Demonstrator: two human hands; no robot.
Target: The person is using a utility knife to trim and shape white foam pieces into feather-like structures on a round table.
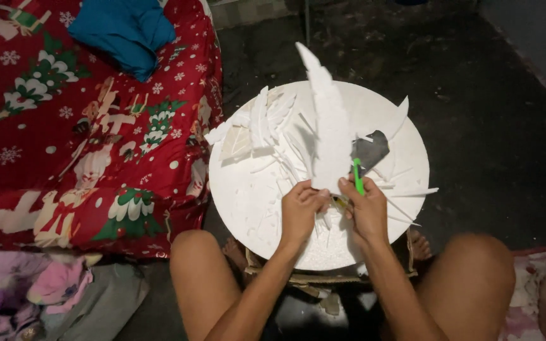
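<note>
Work in hand: shaping a long feather-shaped piece of white foam, which stands tilted up over the round white foam board that serves as the work surface.
Left hand: its grip is closed on the lower edge of the feather piece, pinching it at the base.
Right hand: its grip is closed around a green-handled cutter, held just beside the base of the piece.
Done so far, as I judge it: the outline is cut, with notched edges up one side; many offcuts lie about.
Left to do: likely trimming near the base; how much remains I cannot tell.
Count, feather pieces in hand: one.
Count, cutters: one.
Count, round boards: one.
Count, finished-looking feather shapes on the board: a small cluster, perhaps three or four, overlapping.
Count, thin slivers: too many to count.
Count, dark scrap: one.
Nearby: a red festive-print blanket with a blue cloth on it.
</note>
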